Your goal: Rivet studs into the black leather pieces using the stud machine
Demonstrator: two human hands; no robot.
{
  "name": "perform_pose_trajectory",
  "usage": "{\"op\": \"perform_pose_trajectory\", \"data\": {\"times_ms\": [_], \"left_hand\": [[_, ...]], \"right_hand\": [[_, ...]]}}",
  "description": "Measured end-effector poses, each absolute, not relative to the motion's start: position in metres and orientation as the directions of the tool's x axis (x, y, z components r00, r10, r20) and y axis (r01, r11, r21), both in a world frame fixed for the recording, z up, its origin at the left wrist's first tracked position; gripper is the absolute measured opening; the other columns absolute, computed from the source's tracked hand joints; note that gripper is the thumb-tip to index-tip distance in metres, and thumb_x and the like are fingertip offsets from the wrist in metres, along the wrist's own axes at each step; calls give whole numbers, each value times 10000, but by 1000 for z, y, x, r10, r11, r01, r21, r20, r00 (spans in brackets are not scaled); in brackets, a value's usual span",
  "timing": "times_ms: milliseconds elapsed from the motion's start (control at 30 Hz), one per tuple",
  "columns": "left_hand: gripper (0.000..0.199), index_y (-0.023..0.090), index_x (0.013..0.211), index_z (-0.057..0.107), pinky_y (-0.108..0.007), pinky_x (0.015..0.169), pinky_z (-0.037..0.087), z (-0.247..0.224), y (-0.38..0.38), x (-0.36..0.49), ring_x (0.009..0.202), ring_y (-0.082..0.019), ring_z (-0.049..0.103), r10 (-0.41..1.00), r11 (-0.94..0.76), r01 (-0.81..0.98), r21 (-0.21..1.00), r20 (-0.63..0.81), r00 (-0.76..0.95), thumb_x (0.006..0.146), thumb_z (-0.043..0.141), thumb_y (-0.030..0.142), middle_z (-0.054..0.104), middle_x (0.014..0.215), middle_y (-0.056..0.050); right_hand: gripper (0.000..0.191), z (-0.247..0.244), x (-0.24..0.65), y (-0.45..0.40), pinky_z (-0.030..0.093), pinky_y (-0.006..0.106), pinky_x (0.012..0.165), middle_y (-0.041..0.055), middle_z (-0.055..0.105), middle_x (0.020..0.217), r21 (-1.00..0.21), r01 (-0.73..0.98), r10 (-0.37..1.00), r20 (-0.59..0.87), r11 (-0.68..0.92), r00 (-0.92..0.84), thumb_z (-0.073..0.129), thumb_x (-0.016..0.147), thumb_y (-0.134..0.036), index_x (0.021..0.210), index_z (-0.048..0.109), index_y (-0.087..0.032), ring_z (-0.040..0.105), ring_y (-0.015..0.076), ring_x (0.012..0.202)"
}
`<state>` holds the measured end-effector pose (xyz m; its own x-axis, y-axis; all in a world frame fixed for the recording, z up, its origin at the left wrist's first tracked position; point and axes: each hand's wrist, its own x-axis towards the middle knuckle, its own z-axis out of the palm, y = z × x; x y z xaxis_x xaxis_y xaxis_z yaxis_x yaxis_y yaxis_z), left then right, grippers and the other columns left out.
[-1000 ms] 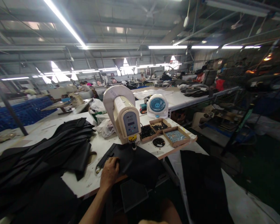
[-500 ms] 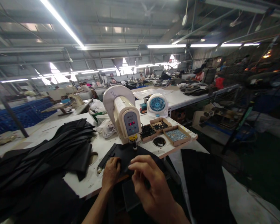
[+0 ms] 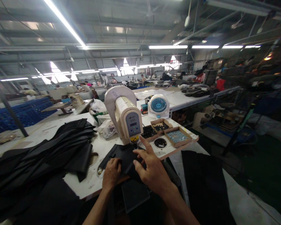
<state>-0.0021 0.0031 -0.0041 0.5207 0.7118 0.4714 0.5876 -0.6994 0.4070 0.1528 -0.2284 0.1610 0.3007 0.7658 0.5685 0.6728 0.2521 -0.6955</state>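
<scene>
While the left hand (image 3: 111, 172) rests on the black panel (image 3: 123, 156) near the front edge of the counter (image 3: 84, 189), the right hand (image 3: 152, 167) hangs over the panel's other side, its index finger (image 3: 146, 144) stretched up just beside the dark tip (image 3: 135, 146) of the machine (image 3: 128, 112); whether it touches cannot be told. The fingers of the right hand are spread, with nothing plainly seen between them; those of the left are bent over the material, and I cannot tell whether they pinch or merely press it. The panel lies beneath the tip and reaches the front edge, part of it hidden by the right hand. The gravest risk, I judge, is a caught finger, should the tip come down with the right hand so close. The panel might also skew, since only the left hand appears to steady it. Toward the counter's right corner, the open box of pale bits (image 3: 183, 143) could spill if an arm swung wide, and loose bits might stray under the material.
</scene>
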Motion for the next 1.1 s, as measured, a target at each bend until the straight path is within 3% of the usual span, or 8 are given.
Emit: {"op": "perform_pose_trajectory", "data": {"times_ms": [167,400,567,1100], "left_hand": [[241,241,1081,669,-382,971,517,-2,1,-1,1047,-234,630,709,-701,581,413,485,512,975,452,237,660,1121,-69],[229,233,1078,661,-388,958,513,2,-1,0,1038,-237,633,718,-691,594,411,478,505,971,458,236,663,1125,-70],[227,240,1076,659,-389,951,511,1,-1,0,1043,-240,627,722,-689,595,414,470,508,976,455,247,661,1119,-67],[224,240,1083,648,-395,955,504,0,0,1,1050,-244,620,725,-686,591,425,467,507,974,453,256,653,1123,-63]], "right_hand": [[456,166,151,-221,555,400,1059,69,140,1723,-683,704,812,515,195,276,649,919,-198,1371,633,-255,590,284,1316],[433,169,150,-212,553,384,1056,74,101,1729,-680,709,825,499,185,264,653,931,-226,1364,635,-247,642,256,1234],[442,167,151,-210,579,393,1004,85,143,1716,-692,703,824,487,162,289,661,929,-240,1368,625,-267,685,242,1132],[455,169,149,-207,579,404,1000,118,233,1673,-694,702,828,482,161,287,669,926,-246,1376,603,-257,685,247,1113]]}}
